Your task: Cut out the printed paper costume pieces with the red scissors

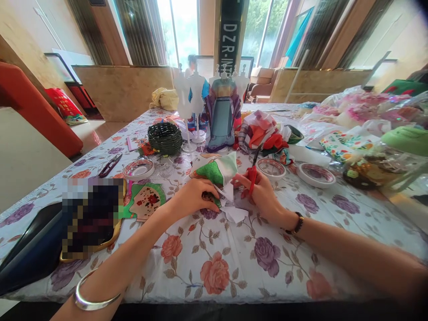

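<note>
My left hand (190,196), at the middle of the table, has its fingers curled round the lower edge of a green and white fabric piece (214,171). My right hand (262,194) is closed on red-handled scissors (252,178), whose dark blades point up and away. Its fingertips come near the white edge of the piece. White paper scraps (236,214) lie between and below the hands. Left of my left forearm lies a green-edged cutout with red and dark spots (149,200).
Rolls of tape (316,174) lie right and left of the hands. Behind stand a dark woven basket (165,137), white mannequin stands (197,98) and a blue-purple gown (221,118). Red and white cloth (264,131) is heaped behind right. Thread snips (110,166) lie at left.
</note>
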{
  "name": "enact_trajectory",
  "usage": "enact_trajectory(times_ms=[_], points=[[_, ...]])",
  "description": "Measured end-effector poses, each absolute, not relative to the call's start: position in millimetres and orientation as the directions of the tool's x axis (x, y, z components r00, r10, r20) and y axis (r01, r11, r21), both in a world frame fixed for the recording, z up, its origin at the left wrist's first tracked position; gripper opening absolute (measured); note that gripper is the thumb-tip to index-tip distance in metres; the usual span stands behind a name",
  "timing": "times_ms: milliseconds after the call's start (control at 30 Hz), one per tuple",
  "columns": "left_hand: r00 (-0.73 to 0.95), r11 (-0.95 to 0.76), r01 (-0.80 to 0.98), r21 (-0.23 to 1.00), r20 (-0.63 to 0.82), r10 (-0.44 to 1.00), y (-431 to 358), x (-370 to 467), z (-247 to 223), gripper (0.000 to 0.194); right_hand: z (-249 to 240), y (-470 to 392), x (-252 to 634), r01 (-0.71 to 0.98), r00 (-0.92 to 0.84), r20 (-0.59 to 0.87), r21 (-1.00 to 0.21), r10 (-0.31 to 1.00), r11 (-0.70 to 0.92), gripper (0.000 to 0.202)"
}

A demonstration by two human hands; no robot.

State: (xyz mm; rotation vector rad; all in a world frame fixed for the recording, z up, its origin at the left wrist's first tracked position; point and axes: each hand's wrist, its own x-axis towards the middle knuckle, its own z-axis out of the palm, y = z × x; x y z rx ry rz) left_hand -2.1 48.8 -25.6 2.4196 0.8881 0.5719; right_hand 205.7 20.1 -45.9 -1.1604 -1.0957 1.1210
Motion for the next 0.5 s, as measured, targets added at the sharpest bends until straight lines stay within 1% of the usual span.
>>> enact_trajectory(times_ms=[133, 200, 400, 500], points=[[0.705, -0.664, 0.453, 0.594, 0.216, 0.675, 48.6, -1.7, -25.8, 0.012, -40.3, 14.0, 211.8, -0.089, 0.1, 0.033, -0.995, 0.994, 0.041, 0.041], [0.718, -0.676, 0.438, 0.592, 0.222, 0.659, 49.1, -1.3, -26.4, 0.01, -38.5, 10.0, 213.7, -0.089, 0.078, 0.045, -0.995, 0.996, 0.052, 0.042], [0.741, -0.722, 0.408, 0.559, 0.258, 0.619, 51.3, -1.4, -29.9, 0.009, -35.2, -3.0, 214.6, -0.046, -0.015, 0.149, -0.988, 0.989, 0.148, 0.051], [0.751, -0.752, 0.392, 0.53, 0.288, 0.595, 51.2, -1.9, -30.7, 0.009, -35.7, -7.9, 215.8, -0.041, -0.112, 0.134, -0.991, 0.985, 0.13, 0.054]])
